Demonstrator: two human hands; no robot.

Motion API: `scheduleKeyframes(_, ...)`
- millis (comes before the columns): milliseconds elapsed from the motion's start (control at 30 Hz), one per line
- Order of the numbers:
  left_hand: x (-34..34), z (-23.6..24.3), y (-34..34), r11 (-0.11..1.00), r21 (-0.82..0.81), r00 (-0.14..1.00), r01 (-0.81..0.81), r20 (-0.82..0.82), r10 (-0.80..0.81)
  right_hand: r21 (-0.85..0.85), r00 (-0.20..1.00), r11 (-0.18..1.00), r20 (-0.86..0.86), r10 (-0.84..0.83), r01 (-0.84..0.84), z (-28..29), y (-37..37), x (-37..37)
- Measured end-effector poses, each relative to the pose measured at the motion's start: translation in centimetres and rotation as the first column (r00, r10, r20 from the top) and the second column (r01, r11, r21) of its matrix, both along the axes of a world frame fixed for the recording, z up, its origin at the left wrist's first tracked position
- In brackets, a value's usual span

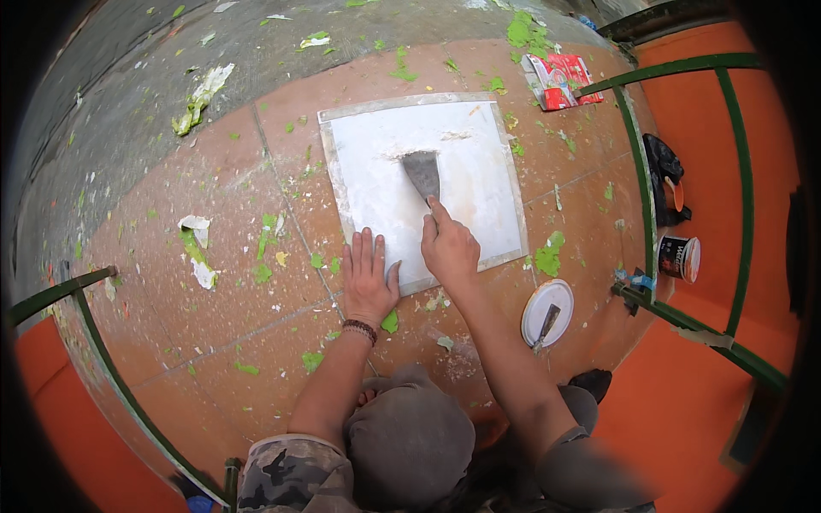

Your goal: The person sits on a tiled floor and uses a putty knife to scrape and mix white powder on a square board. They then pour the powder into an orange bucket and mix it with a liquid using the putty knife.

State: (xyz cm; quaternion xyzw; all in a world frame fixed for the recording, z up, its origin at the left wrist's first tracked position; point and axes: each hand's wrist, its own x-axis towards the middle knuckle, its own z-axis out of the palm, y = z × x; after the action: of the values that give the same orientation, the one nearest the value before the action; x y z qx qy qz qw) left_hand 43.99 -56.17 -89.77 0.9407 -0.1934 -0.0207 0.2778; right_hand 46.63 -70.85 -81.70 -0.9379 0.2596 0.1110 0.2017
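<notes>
A white square board point(479, 154) on the tiled floor point(214, 299) is scraped with a putty knife point(422, 173).

The knife's handle is pinched in the closed grip of the right hand point(449, 248), forefinger laid along it, and its blade is pressed on the middle of the board, beside a ridge of white paste. The left hand point(369, 278) is laid flat, fingers spread, on the board's near left corner. Green paint flakes point(547, 255) are scattered over the floor. To the right, a round white lid point(547, 312) with a small tool on it is seen, and farther right a paint tin point(681, 257) behind a green railing point(646, 197).
</notes>
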Motion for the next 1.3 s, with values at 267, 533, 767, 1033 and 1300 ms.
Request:
scheduleKeyframes(267,0.3,-0.2,0.9,0.999,0.038,1.000,-0.010,0.008,0.009,-0.004,0.999,1.000,-0.030,-0.011,0.011,-0.6,-0.8,-2.4)
scheduleKeyframes(533,0.5,-0.2,1.0,0.999,0.030,1.000,-0.017,-0.014,0.017,-0.052,0.998,0.999,0.055,-0.003,0.006,-2.1,-1.5,-2.6)
scheduleKeyframes(767,0.1,0.0,0.5,1.000,-0.028,1.000,-0.006,-0.017,0.005,-0.018,0.998,0.999,0.046,-0.034,0.035,-0.3,-3.5,2.1)
scheduleKeyframes(1033,0.3,-0.5,1.1,0.983,-0.174,0.998,-0.062,-0.012,0.061,0.057,0.979,0.992,0.174,0.102,-0.114,-2.5,4.7,-13.6)
scheduleKeyframes(1300,0.0,-1.6,1.6,0.964,-0.249,0.995,-0.097,-0.001,0.100,-0.038,0.971,0.973,0.062,0.230,-0.228,-0.9,5.4,-7.4)
